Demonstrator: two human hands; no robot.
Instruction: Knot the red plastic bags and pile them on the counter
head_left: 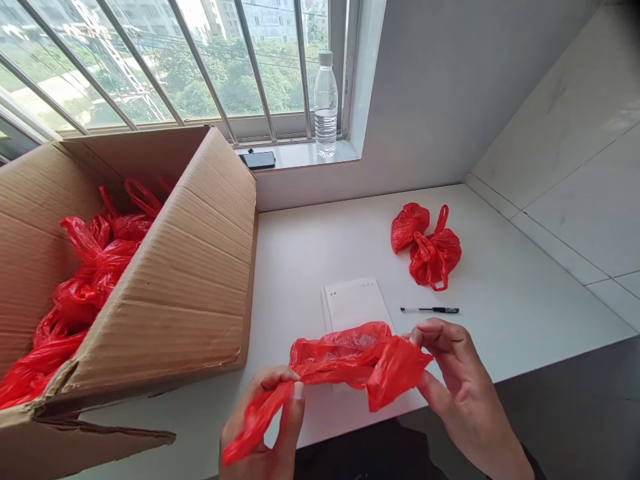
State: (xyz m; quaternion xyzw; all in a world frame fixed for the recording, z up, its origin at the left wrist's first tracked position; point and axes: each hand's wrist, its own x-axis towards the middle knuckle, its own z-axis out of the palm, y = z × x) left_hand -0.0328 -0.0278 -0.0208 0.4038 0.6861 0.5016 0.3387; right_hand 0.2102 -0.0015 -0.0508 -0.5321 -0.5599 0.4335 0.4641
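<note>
A red plastic bag (345,357) is stretched between my two hands above the near part of the white table. My left hand (273,420) pinches one end of it, and a strip of the bag hangs over the fingers. At the other end, my right hand (457,380) grips the bag's edge between thumb and fingers. Beneath the bag lies a white notebook (357,300) with small handwriting at its top, its lower part covered. Whatever the bag contains, if anything, I cannot make out.
On the left stands a cardboard box (200,267) holding several red bags (100,273). Two knotted red bags (433,257) sit at the back right, with a pen (430,309) in front. A water bottle (326,120) and a phone (259,160) rest on the windowsill (297,155).
</note>
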